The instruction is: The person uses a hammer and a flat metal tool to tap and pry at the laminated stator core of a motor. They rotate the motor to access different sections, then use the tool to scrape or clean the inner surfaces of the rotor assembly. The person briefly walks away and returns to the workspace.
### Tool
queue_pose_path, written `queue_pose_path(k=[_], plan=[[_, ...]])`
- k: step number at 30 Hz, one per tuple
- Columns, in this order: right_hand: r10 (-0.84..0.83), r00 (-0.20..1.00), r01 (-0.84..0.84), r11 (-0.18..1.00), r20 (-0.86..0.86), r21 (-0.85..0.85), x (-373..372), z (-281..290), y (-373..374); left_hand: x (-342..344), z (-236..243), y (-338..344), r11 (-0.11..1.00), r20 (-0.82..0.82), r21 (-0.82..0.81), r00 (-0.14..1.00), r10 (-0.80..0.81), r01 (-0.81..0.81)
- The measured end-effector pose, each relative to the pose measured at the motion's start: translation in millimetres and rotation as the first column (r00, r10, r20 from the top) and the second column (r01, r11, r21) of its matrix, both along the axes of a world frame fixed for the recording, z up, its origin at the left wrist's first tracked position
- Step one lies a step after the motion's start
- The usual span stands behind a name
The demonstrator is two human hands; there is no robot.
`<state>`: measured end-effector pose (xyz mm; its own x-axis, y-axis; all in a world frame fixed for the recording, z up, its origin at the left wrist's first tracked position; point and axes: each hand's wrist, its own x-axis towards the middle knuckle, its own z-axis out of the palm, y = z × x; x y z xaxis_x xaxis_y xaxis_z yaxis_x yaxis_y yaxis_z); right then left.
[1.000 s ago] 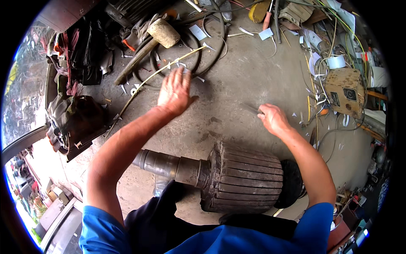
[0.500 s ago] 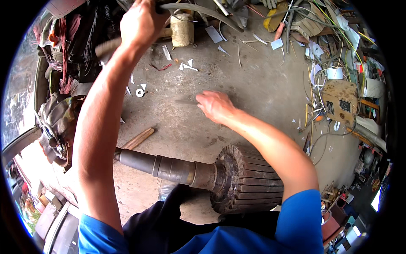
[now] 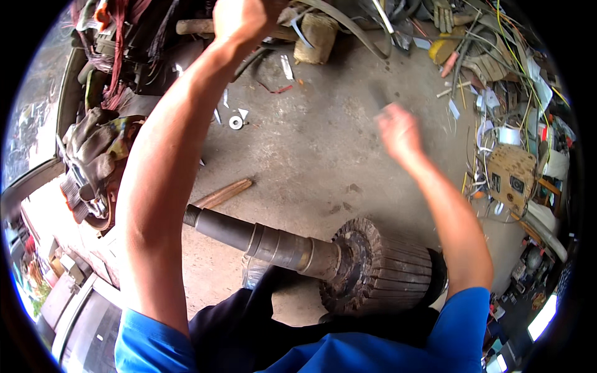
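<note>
So closest in you've got the blue sleeves (image 3: 152, 339) and dark trousers (image 3: 242, 329), and right past those a big slotted metal rotor (image 3: 398, 267) on its side on the concrete floor (image 3: 298, 149). Its stepped shaft (image 3: 273, 242) points left, with a black ring (image 3: 439, 273) round the other end. A wooden stick (image 3: 227, 193) is just beyond the shaft tip, then a pale washer (image 3: 236, 122) among a few white scraps.

Right hand (image 3: 400, 127) is up over the bare middle of the floor, pretty blurry. Its grip is narrow, fingers curled on a dark, thin thing (image 3: 379, 96) that sticks out ahead of them, too smeared to say what it is.

Left hand (image 3: 245, 18) is way out at the top edge, fingers cut off, so I honestly can't tell if that grip is wide or holding anything. It's in front of the mallet (image 3: 316, 40), handle showing left of the wrist and chunky head to the right, with a thick grey hose (image 3: 351, 25) arching just beside it.
</note>
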<state>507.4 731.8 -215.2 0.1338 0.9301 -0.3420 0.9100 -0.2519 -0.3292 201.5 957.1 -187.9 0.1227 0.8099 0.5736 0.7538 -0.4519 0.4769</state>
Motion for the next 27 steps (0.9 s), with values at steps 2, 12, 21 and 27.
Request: queue_pose_path(k=[2,12,21,27], plan=[[0.295,0.925,-0.329,0.937,-0.237,-0.120,-93.6,-2.0,-20.0,11.8,25.8,-5.3,0.994,0.038,0.062,0.995,-0.095,0.093],[0.023,0.994,-0.018,0.999,-0.106,0.051,-98.9,-39.4,36.9,-36.0,33.2,-17.5,0.961,-0.272,0.014,0.926,-0.262,0.276],[-0.145,0.985,0.147,0.989,0.097,-0.009,23.2,9.3,-2.9,-11.6,44.8,-18.7,0.985,-0.120,-0.005,0.977,-0.174,0.174],[0.320,0.943,-0.322,0.947,-0.096,-0.013,-155.2,-23.0,16.9,-3.1,44.5,-22.8,0.969,-0.259,0.095,0.945,-0.198,0.229]])
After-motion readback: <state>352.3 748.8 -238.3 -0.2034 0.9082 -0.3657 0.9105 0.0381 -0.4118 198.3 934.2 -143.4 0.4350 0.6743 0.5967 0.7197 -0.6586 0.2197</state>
